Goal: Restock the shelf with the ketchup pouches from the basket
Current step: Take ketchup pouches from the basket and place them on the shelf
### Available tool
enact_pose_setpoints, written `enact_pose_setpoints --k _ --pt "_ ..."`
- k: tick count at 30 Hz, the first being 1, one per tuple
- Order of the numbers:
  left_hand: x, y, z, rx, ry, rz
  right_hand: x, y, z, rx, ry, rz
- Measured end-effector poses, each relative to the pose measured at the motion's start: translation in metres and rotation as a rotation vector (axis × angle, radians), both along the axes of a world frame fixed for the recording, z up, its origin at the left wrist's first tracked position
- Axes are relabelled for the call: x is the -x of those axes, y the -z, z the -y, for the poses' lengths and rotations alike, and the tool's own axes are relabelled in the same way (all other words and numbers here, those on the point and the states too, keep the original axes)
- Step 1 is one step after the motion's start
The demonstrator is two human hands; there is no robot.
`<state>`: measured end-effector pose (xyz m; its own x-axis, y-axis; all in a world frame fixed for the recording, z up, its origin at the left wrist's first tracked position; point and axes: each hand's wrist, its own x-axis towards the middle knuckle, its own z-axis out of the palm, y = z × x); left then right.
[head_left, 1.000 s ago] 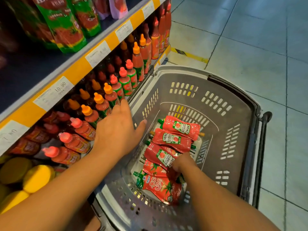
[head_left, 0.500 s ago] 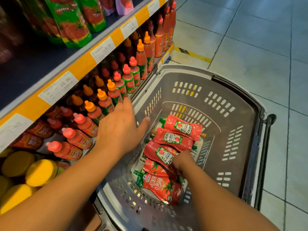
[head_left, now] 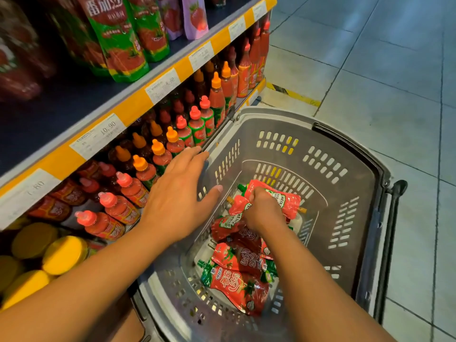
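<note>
- R hand is down in the basket, fingers curled round the top Heinz pouches. Looks like it's bunching 2 at once, prob to cut trips. Exact count under the palm: can't tell.
- L hand is flat, fingers straight and spread, holding nothing. It sits on the basket's left rim nr the shelf, thumb over the inside wall. My read: it steadies the basket while R pulls.
- Pouches lie flat in a loose overlapping pile on the basket floor, spouts mostly pointing left. Heinz ones at the far end, under and round R hand.
- Green-and-red pouches at the near end, untouched, closest to the person. One with a green cap is on top there.
- Basket is grey, slotted walls, parked on the tiled floor tight against the lower shelf edge, so the reach from basket to shelf is short. Dark handle hangs down on the right side, out of the way.
- Lower shelf holds squeeze bottles w/ orange and pink caps in rows, just beside L hand. Yellow lids at near left.
- Upper shelf carries standing green pouches behind a yellow strip w/ price tags. Dark bare deck in front of them is the likely slot for the restock.
- Task status, my est: pick step only, nothing from this grab is on the shelf yet. Risk: slick film, 2 pouches in 1 grip may slip on the lift.
</note>
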<state>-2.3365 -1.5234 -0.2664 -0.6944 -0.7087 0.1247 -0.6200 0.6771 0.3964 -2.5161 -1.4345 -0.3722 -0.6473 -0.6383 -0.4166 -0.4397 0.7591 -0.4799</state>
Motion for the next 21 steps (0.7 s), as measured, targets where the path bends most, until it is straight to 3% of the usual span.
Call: enact_pose_setpoints --k 4,8,10,15,21 --pt "-0.005 -0.004 -0.002 -0.051 0.076 -0.082 0.002 -0.032 0.01 0.076 -0.141 -0.007" --pt "-0.011 -0.01 -0.003 -0.152 0.1 -0.138 0.01 -0.102 0.021 0.147 -0.512 0.095" --pt "-0.012 -0.014 -0.004 -0.189 0.121 -0.169 0.012 -0.141 0.021 0.228 -0.593 0.143" --pt "-0.016 -0.016 0.001 -0.323 0.206 -0.207 0.016 -0.206 0.023 0.605 -0.595 0.349" --pt "-0.017 -0.015 0.005 -0.437 0.107 -0.336 0.007 -0.209 0.035 0.958 -0.446 0.555"
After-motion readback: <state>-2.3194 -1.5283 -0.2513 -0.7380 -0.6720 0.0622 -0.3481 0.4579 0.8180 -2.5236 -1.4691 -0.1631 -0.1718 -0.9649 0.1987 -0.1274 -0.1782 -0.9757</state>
